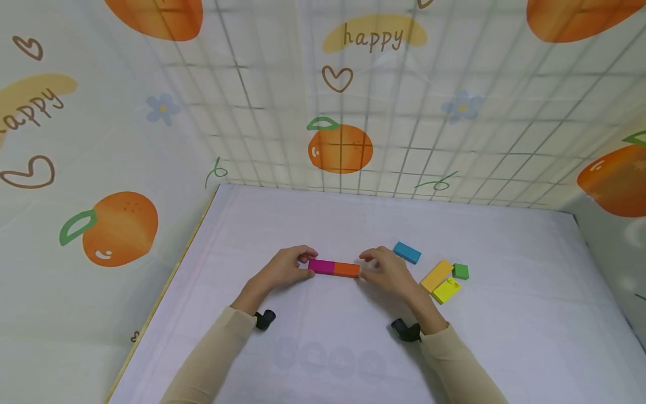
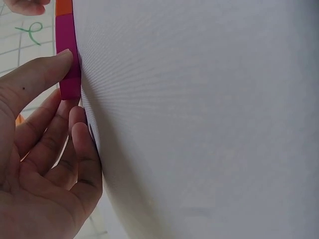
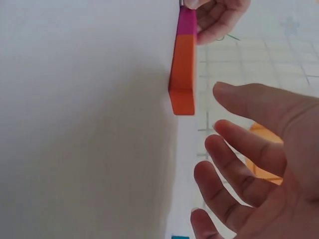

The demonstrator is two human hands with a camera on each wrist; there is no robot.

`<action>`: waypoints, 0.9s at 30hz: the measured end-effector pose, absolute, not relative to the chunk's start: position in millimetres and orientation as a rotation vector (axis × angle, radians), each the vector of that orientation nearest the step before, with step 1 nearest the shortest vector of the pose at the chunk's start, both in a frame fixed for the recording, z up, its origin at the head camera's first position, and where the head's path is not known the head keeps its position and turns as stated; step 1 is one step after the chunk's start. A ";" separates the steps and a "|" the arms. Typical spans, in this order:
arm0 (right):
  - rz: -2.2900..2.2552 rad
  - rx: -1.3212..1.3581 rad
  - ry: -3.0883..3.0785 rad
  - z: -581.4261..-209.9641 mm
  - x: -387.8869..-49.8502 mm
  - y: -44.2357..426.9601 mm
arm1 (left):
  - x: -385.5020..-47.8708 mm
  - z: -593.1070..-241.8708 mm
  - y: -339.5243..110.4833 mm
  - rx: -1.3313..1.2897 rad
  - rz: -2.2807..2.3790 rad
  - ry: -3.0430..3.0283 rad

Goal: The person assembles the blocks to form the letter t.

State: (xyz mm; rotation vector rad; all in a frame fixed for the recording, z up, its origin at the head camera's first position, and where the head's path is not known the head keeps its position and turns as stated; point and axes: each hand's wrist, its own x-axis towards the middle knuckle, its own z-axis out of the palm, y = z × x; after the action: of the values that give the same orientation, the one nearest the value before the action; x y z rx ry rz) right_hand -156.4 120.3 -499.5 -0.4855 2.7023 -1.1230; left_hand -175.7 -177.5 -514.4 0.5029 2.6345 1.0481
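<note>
Left index (image 2: 41, 120) seemingly behind purple block (image 2: 66, 35)

Tabletop (image 1: 520, 320), flat, white; narrow yellow edging strip (image 1: 162, 294) along left side. Rear hanging (image 1: 285, 73), cream, printed: orange fruits (image 1: 340, 148), brown outlined hearts (image 1: 337, 79), blue flowers (image 1: 462, 106), lettering "happy" (image 1: 373, 36); dark grid lines (image 1: 238, 67) across it. Left hanging (image 1: 40, 275), whitish, similarly printed. Lighting diffuse.

Tabletop booth (image 1: 275, 73); surrounding room type cannot be told.
Walls (image 1: 113, 157) printed with oranges (image 1: 121, 230), hearts (image 1: 325, 79) and "happy" (image 1: 373, 38) enclose a white table (image 1: 530, 314) on three sides; a grid (image 1: 510, 129) marks the rear.
</note>
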 end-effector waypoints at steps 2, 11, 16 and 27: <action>-1.127 -0.476 2.710 -498.3 -154.7 123.3 | -175.8 -515.0 -177.9 0.507 1.050 2.634; -1.173 -0.479 2.772 -492.8 -148.5 140.0 | -175.8 -516.0 -178.6 0.507 1.054 2.632; -1.200 -0.505 2.800 -490.6 -148.5 151.8 | -175.7 -515.8 -178.2 0.514 1.052 2.637; -1.218 -0.456 2.898 -492.2 -138.2 185.8 | -176.6 -517.2 -178.7 0.515 1.045 2.642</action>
State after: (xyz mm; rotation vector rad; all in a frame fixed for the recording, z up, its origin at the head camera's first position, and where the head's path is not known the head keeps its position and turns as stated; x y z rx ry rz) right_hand -138.2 185.8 -492.2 -0.4562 2.8977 -1.2181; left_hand -176.6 -178.7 -517.2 0.5147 2.6422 1.0455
